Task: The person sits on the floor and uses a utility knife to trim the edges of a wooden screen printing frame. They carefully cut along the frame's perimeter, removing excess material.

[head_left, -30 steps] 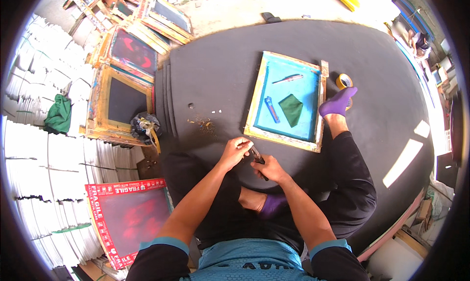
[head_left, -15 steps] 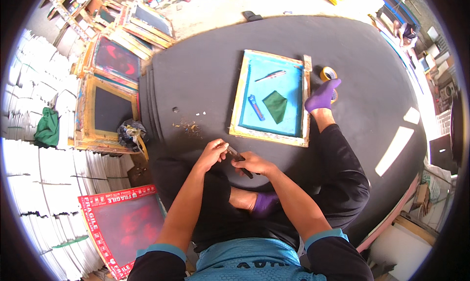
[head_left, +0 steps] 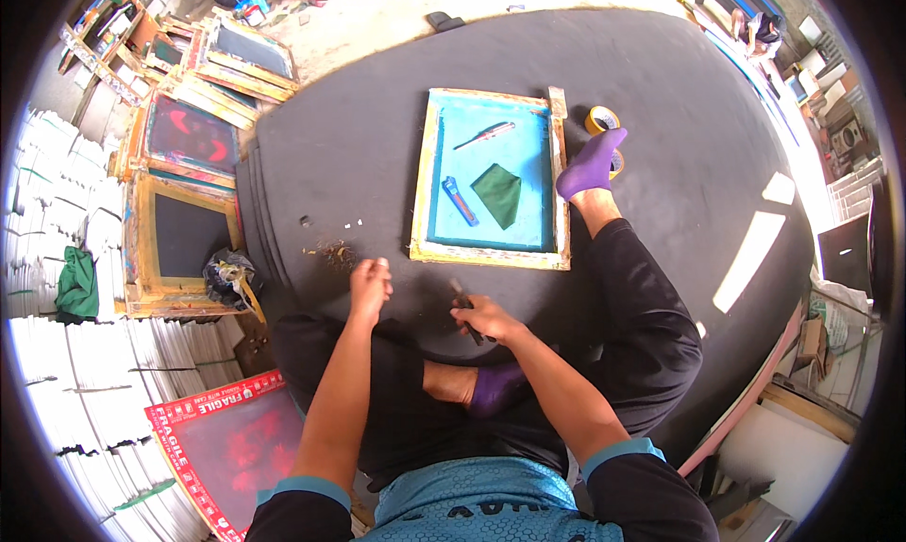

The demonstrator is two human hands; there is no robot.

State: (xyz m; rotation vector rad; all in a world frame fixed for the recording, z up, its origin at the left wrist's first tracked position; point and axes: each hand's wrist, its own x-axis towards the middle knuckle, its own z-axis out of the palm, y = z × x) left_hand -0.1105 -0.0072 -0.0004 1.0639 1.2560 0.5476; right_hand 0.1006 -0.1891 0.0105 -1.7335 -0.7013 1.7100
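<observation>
My right hand (head_left: 486,318) is closed around dark-handled pliers (head_left: 457,287), whose tip points up and away from me. Left of it, my left hand (head_left: 370,290) hovers with fingers curled together; whether anything small is in them I cannot make out. Beside that hand, crumb-like brown scraps (head_left: 335,252) lie on the dark mat (head_left: 359,174). Farther off, a wooden-framed printing screen (head_left: 491,256) with blue mesh lies flat. On its mesh rest a screwdriver-like tool (head_left: 484,135), a blue utility knife (head_left: 460,201) and a folded green cloth (head_left: 496,197).
Two yellow tape rolls (head_left: 601,119) stand beside my purple-socked foot (head_left: 591,165), right of the screen. Other framed screens (head_left: 189,226) lean at the left, near a crumpled plastic bag (head_left: 233,278) and white stacks (head_left: 52,183). Another person (head_left: 758,33) is at the far right.
My left hand has come away from the pliers and moved left, toward the scraps. The right hand keeps hold of the pliers. The whole view has shifted slightly.
</observation>
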